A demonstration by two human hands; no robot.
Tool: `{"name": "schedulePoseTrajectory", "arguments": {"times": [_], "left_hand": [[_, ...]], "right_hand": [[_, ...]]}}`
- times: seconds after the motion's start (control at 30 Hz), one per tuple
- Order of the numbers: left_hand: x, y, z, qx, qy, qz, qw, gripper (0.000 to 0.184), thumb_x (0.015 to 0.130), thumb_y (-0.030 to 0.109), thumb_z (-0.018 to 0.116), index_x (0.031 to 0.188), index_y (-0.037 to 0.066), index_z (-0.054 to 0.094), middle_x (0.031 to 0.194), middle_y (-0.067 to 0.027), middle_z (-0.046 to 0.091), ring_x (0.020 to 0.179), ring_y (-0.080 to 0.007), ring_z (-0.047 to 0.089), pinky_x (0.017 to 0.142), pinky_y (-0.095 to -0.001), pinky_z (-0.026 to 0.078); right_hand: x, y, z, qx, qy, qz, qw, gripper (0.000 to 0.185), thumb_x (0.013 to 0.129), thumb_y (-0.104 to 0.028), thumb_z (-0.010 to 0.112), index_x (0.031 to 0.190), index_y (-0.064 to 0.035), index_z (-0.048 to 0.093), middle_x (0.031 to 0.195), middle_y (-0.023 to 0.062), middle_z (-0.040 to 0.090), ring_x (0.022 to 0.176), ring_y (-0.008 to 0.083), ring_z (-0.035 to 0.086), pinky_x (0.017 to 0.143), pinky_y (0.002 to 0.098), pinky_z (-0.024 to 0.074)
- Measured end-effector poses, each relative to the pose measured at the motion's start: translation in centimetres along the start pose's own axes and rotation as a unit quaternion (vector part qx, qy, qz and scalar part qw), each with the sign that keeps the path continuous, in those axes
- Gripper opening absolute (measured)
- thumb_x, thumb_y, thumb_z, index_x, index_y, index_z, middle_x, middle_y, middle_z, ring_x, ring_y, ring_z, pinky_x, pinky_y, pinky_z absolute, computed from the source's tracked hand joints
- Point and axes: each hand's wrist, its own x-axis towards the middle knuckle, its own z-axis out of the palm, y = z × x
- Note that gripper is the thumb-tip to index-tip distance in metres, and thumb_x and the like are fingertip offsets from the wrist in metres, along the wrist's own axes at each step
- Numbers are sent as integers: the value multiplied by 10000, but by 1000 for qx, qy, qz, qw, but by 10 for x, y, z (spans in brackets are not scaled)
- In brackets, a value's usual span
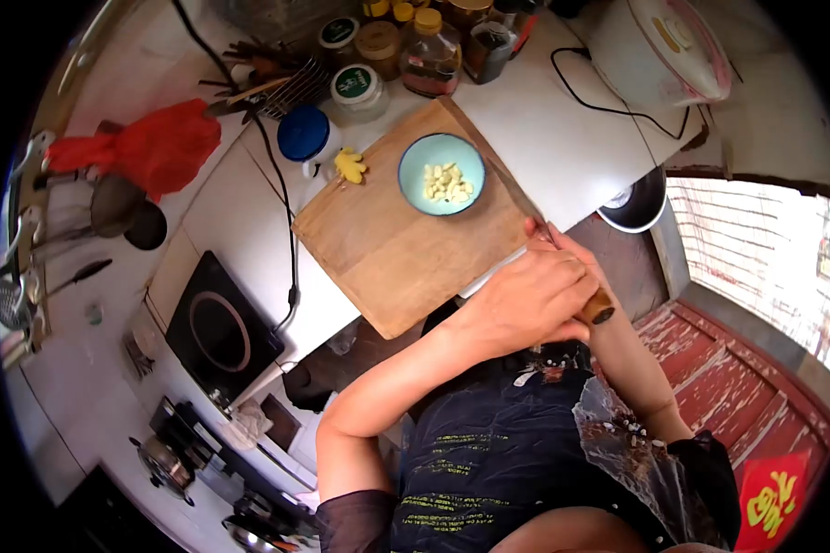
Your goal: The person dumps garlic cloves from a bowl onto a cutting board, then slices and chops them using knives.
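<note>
My left hand (pixel 531 297) reaches across my body and lies closed over a kitchen knife. Its wooden handle (pixel 601 307) sticks out at the lower right, and a pale strip of blade (pixel 493 271) shows beside the cutting board's near edge. My right hand (pixel 573 251) is closed at the knife too, its fingertips by the board's right corner; my left hand partly covers it. On the wooden cutting board (pixel 378 235) stands a light blue bowl (pixel 415 192) holding several peeled garlic cloves (pixel 446 182). Yellow ginger-like pieces (pixel 349 166) lie at the board's left edge.
Jars (pixel 359 89) and a yellow-capped bottle (pixel 430 57) line the back. A white rice cooker (pixel 656 51) stands back right, its black cord on the counter. An induction cooktop (pixel 223 324) is at left; a metal pot (pixel 638 203) sits below the counter at right.
</note>
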Motion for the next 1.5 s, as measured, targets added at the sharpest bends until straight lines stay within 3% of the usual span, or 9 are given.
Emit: {"name": "schedulePoseTrajectory", "arguments": {"times": [0.07,0.13,0.33,0.8,1.03,1.2,1.33,1.43,1.5], "left_hand": [[-10,-11,-15,36,10,-57,998,369,728,125,735,1036,8,568,1024,-131,590,975,-314,581,803,-402,471],[-33,-41,-22,144,125,-124,974,309,744,62,735,1019,20,600,979,-126,605,903,-300,595,763,-382,486],[-67,-134,-20,198,121,-388,892,105,763,1,658,866,8,636,871,-142,581,817,-338,594,673,-416,477],[-44,-186,-17,210,-63,-326,919,91,765,20,655,853,43,659,924,-107,571,855,-314,589,707,-407,476],[-50,-158,-25,183,34,-300,935,82,794,19,649,852,2,593,901,-123,570,809,-310,583,692,-394,475],[-108,-114,-21,-1,0,-464,886,88,830,29,627,888,-3,570,864,-171,564,773,-353,583,681,-398,476],[-155,-118,4,72,-31,-445,892,76,832,20,608,890,13,559,871,-178,558,795,-385,578,681,-442,475],[-160,-120,12,107,2,-422,900,73,842,20,595,904,19,556,883,-175,557,798,-384,580,682,-440,476],[-159,-120,14,102,38,-431,896,54,851,23,589,901,23,568,897,-172,554,806,-380,580,685,-432,477]], "right_hand": [[5,-11,-18,93,-65,31,993,197,977,-244,519,854,-91,532,762,14,554,677,111,545,645,251,461],[11,-21,-37,114,-258,16,959,229,971,-204,533,1087,-10,569,793,31,565,841,156,613,750,276,504],[6,-43,-47,-115,-3,-90,989,240,937,-266,591,1003,-41,539,837,91,603,759,155,611,572,210,493],[7,-36,-37,-176,24,-89,980,331,943,-189,575,1214,-54,441,952,90,613,678,165,652,576,261,554],[6,-31,-26,-198,43,-94,975,335,945,-168,568,1223,-51,421,955,95,612,700,166,654,582,261,553],[-1,-31,-20,-287,65,-98,951,312,954,-142,543,1219,-29,422,920,91,607,661,147,628,531,244,506],[-2,-31,-27,-499,53,-113,858,194,961,-131,506,1121,-27,475,831,62,565,581,104,553,474,249,422],[-7,-24,-19,-782,3,-155,604,160,920,-148,544,1014,-36,479,807,147,550,640,326,568,566,408,440],[-3,-15,-15,-816,-21,-179,550,149,914,-145,543,988,-36,473,825,165,555,691,372,562,598,438,443]]}}
